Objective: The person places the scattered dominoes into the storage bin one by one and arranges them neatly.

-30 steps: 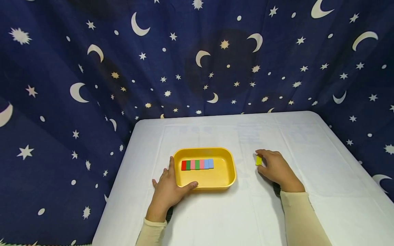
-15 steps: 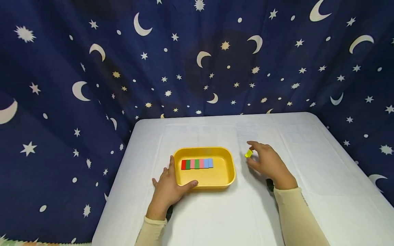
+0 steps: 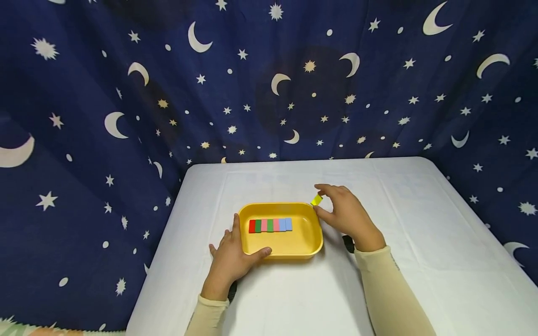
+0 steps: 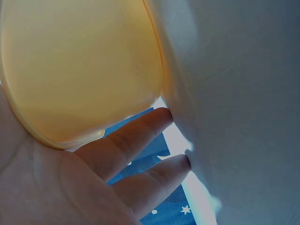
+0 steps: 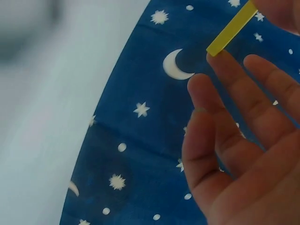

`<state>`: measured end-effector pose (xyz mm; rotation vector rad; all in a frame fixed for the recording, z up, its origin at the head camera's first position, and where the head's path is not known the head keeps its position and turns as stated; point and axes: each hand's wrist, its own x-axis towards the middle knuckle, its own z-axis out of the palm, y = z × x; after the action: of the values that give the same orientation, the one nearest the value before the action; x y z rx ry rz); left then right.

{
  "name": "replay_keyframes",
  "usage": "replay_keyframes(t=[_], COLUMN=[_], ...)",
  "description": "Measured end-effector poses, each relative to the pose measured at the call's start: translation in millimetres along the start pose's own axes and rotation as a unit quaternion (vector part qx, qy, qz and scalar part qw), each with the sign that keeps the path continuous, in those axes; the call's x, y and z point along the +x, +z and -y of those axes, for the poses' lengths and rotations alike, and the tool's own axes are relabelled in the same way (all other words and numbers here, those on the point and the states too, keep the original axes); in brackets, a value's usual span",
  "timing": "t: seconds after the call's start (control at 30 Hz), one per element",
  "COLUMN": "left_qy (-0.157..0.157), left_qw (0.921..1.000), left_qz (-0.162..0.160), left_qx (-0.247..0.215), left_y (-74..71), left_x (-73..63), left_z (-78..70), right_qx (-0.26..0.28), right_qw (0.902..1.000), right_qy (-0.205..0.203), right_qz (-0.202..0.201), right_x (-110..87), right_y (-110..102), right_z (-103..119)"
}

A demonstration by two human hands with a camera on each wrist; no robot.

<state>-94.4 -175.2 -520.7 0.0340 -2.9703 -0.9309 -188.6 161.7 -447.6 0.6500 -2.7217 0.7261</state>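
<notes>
A yellow tray (image 3: 286, 252) sits on the table, with a row of thin coloured tiles (image 3: 270, 225) lying side by side in it: red, green, pink and light blue. My left hand (image 3: 229, 261) rests against the tray's left end, fingers spread, the thumb over the near rim; the left wrist view shows the palm beside the tray's outer wall (image 4: 84, 70). Over the tray's far right corner my right hand (image 3: 346, 212) pinches a yellow tile (image 3: 317, 200). In the right wrist view the yellow tile (image 5: 232, 29) is held by its ends between thumb and a fingertip.
A white cloth covers the table (image 3: 294, 294). Behind and at both sides hangs a dark blue curtain (image 3: 252, 93) printed with moons and stars.
My right hand has moved left with the yellow tile, from the table right of the tray to the tray's far right corner, and the tile has tilted. My left hand has stayed put.
</notes>
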Motion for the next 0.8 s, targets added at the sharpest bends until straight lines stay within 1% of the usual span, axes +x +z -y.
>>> replay_keyframes(t=[0.13,0.47,0.8], left_qy=[-0.003,-0.007,-0.001], left_qw=[1.0,0.9999,0.9999], left_qz=[0.0,-0.008,-0.014], left_qx=[0.001,0.005,0.002], left_y=[0.3,0.6,1.6], left_x=[-1.2,1.2,2.0], left_z=[-0.9,0.3,2.0], right_qx=[0.008,0.042,0.038], right_qw=[0.9998,0.9986,0.9989], right_qy=[-0.014,-0.029,-0.026], right_qz=[-0.005,-0.015,0.012], right_x=[9.2,27.6,36.6], right_y=[7,21,38], right_z=[11,35,48])
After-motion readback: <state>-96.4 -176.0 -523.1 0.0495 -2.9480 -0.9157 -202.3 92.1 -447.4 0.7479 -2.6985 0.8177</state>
